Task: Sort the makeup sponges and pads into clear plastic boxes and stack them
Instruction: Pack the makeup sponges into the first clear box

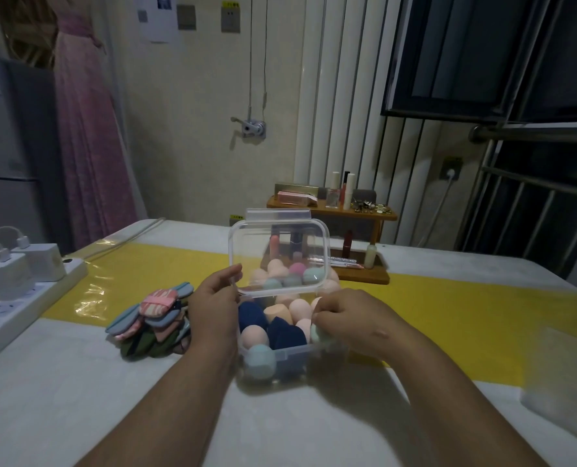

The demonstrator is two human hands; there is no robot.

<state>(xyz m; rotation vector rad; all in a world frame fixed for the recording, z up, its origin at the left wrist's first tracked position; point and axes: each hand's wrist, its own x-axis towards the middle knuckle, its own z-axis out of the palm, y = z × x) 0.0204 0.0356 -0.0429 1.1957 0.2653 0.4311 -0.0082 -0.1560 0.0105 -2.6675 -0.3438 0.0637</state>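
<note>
Resting on the grey table [78,399], a clear plastic box [290,360] brims with makeup sponges [282,323]; the left hand [214,303] pinches its raised lid [278,256], the right hand [349,320] grips a pale green sponge [319,333], pads [152,323] piled left; no writing is legible

Both forearms are bare from the lower edge of the view up to the wrists, with no sleeve showing on either. The left hand [214,308] is bare too: no ring, watch, bracelet or glove can be seen on it. The right hand [349,320] is likewise uncovered, its back and knuckles in plain sight, with nothing worn at the wrist. The nails are too small and dim to tell whether they are painted.
</note>
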